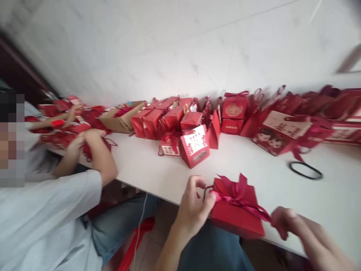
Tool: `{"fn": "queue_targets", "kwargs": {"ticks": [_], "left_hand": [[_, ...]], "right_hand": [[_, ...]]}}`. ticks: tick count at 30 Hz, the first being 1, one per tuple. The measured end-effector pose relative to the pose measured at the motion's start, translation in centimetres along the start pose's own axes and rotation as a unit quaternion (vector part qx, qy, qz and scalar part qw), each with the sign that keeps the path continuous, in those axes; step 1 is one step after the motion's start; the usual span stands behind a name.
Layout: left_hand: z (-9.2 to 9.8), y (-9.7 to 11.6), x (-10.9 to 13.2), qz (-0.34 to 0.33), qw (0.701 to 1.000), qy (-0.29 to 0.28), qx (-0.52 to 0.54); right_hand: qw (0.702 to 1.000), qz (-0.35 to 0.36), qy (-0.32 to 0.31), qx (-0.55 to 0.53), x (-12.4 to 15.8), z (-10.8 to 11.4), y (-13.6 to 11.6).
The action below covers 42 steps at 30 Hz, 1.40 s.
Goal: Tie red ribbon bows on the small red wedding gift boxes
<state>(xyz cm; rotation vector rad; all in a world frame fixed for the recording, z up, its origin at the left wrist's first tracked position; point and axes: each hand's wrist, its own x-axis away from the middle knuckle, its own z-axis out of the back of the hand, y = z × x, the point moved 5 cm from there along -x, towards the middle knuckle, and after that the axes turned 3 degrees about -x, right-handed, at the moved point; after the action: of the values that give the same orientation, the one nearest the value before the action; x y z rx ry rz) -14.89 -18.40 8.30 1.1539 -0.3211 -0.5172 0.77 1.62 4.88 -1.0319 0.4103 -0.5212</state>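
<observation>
A red gift box [234, 222] with a pink-red ribbon bow [239, 194] on it lies at the table's front edge, partly over it. My left hand [194, 203] grips the box's left end, thumb on the ribbon and fingers curled by a thin cord. At the right end, my right hand [296, 226] is closed on a ribbon tail that stretches out from the bow; its fingers are slightly blurred.
Red boxes [152, 120] line the wall behind the white table [146, 165]. A small box [194, 145], a printed box [279, 135] and a black ring [306, 170] lie nearer. At left, a person [56, 214] handles red items beside a cardboard box [122, 120].
</observation>
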Motion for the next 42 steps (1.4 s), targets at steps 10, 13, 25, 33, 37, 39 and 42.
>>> {"fn": "queue_targets", "kwargs": {"ticks": [10,13,25,33,37,39,42], "left_hand": [[-1.0,0.3,-0.2,0.039,0.995,-0.071,0.055],[-1.5,0.1,-0.1,0.035,0.991,-0.086,0.096],[-3.6,-1.7,-0.2,0.039,0.955,-0.058,0.288],[-2.5,-2.7,0.1,0.049,0.940,-0.100,0.322],[-1.3,-2.7,-0.7,0.013,0.967,-0.054,0.247],[-1.5,-1.8,-1.0,-0.008,0.971,-0.055,0.231],[-2.4,-0.1,-0.5,-0.051,0.970,-0.088,0.221]], "right_hand": [[0.982,-0.082,-0.102,-0.136,-0.3,-3.4,-4.4],[0.958,-0.098,-0.116,-0.243,-0.6,-4.0,-3.8],[0.876,-0.151,-0.098,-0.447,-0.6,-5.4,-2.4],[0.922,-0.088,-0.066,-0.372,-0.1,-4.0,-2.2],[0.956,-0.016,-0.085,-0.282,1.2,-3.5,-1.5],[0.970,-0.001,-0.095,-0.223,1.3,-3.8,-0.9],[0.995,-0.008,0.012,-0.097,0.8,-3.0,0.4]]}}
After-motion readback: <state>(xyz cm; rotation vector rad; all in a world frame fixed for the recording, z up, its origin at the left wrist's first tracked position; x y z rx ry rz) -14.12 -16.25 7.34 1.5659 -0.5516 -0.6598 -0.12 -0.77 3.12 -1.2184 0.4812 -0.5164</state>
